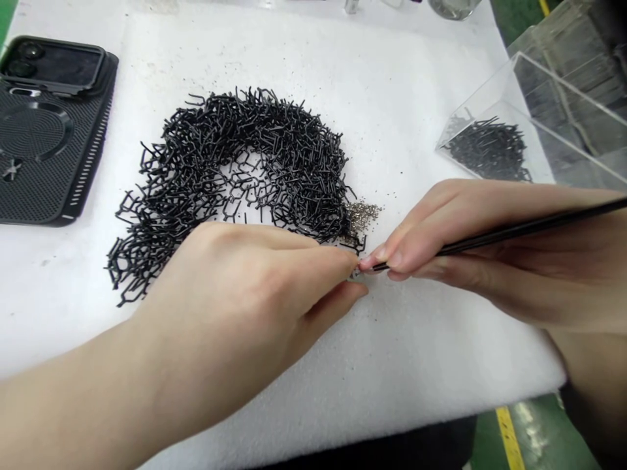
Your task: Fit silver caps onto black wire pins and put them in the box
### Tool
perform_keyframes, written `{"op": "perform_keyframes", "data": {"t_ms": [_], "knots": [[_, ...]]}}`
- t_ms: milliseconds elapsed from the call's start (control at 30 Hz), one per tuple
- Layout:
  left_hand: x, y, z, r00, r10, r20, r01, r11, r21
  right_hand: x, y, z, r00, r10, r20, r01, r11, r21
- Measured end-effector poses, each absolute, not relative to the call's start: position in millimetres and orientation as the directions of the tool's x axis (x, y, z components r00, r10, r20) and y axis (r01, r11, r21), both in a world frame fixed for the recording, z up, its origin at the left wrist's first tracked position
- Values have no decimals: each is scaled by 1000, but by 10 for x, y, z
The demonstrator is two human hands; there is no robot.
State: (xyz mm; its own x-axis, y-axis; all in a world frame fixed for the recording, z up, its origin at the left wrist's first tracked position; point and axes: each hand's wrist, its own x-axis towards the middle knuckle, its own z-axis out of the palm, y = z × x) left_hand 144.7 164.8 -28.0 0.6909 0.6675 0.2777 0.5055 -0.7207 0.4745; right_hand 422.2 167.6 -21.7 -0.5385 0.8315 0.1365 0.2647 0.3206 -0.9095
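Observation:
My left hand (255, 281) is closed in a pinch, thumb and index finger together around something too small to make out. Just behind those fingertips lies the end of a curved heap of black linked, bent pieces (304, 150), spread in an arch. From the right, my right hand (460, 254) grips slim black tweezers (529, 228) like a pen. Their tip points at the left fingertips, and the two hands almost meet there. Beside the heap's right end is a small pile of tiny gold-coloured grains (362, 214).
At the left lies a phone in a black perforated case (53, 143). A clear plastic box (514, 108) with loose black pieces (490, 147) stands at the right. Scattered specks dot the white work surface (392, 72), and a glass vessel (453, 8) is at the far edge.

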Motion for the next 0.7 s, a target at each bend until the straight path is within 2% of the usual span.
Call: {"op": "perform_keyframes", "data": {"t_ms": [100,167,200,233,267,400,467,500,700], "knots": [[1450,1627,-290,691,681,244,520,-702,486,4234,1670,-222,-540,831,132,270,320,-908],[1452,1623,-305,688,673,272,504,-712,489,4236,1666,-228,-550,825,130,264,319,-910],[1451,1626,-316,690,689,221,532,-690,492,4235,1665,-231,-550,825,129,261,317,-912],[1448,1633,-329,680,687,258,527,-701,480,4232,1665,-234,-551,824,130,258,316,-913],[1443,1642,-344,694,689,210,536,-689,488,4229,1667,-236,-548,826,133,252,315,-915],[1415,1664,-382,683,656,323,474,-733,488,4215,1684,-231,-568,811,139,256,334,-907],[1409,1655,-365,682,698,217,549,-685,478,4209,1692,-225,-568,813,126,272,330,-904],[1410,1646,-349,696,652,302,476,-733,487,4208,1693,-223,-569,813,123,272,327,-905],[1455,1608,-259,649,729,220,578,-660,481,4227,1666,-232,-523,841,140,245,305,-920]]}}
